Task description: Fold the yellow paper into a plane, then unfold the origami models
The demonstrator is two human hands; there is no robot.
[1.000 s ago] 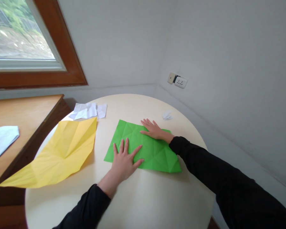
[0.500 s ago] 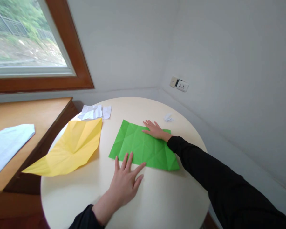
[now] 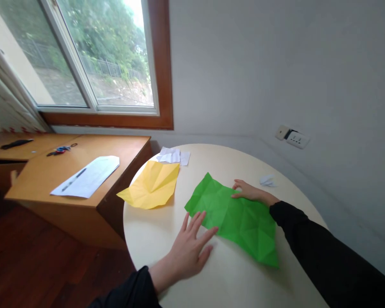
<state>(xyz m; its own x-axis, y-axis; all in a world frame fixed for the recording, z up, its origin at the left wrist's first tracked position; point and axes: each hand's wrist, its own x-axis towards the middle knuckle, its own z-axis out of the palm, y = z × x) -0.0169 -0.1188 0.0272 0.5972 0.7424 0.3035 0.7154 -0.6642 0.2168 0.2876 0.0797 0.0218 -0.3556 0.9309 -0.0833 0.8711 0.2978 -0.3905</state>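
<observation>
Hands, two, grip apart, left hand (image 3: 189,250) flat by one green sheet (image 3: 235,216), right hand (image 3: 247,191) on it.

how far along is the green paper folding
Done: the green sheet lies opened flat on the round table, already full of creases. In hand: right hand rests on its far edge, left hand at its near edge. Left: no finished shape yet.

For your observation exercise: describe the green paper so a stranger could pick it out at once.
On the round table, the green paper lies between the left hand and right hand. Unlike the yellow paper beside it, it is bright green and crease-marked.
</observation>
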